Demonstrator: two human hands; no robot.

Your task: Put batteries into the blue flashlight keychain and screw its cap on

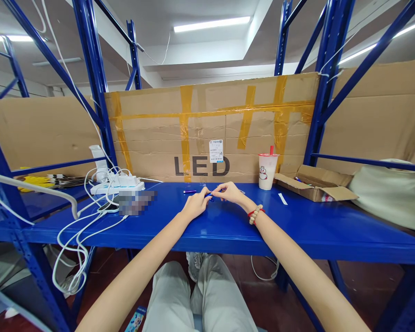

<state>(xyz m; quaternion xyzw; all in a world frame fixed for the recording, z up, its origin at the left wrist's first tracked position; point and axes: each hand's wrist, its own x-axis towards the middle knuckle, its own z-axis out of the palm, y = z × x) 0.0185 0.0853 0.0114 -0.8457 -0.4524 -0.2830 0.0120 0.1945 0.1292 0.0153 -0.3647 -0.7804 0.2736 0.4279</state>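
My left hand (195, 204) is closed around a slim blue pen piece (209, 195), just above the blue shelf top. The fingers hide most of that piece. My right hand (228, 192), with a red and beaded bracelet (256, 215) at its wrist, pinches at the piece's other end; the fingertips of both hands meet there. A dark blue pen part (189, 192) lies on the surface just left of the hands. Behind the right hand a small pale thing (242, 192) shows in part, too small to name.
White cables (81, 230) and a power strip (117, 185) crowd the left. To the right stand a cup with a red straw (267, 173), a white strip (282, 198), an open cardboard box (328, 193) and a pale bag (394, 193). Cardboard (152, 138) closes the back between blue posts.
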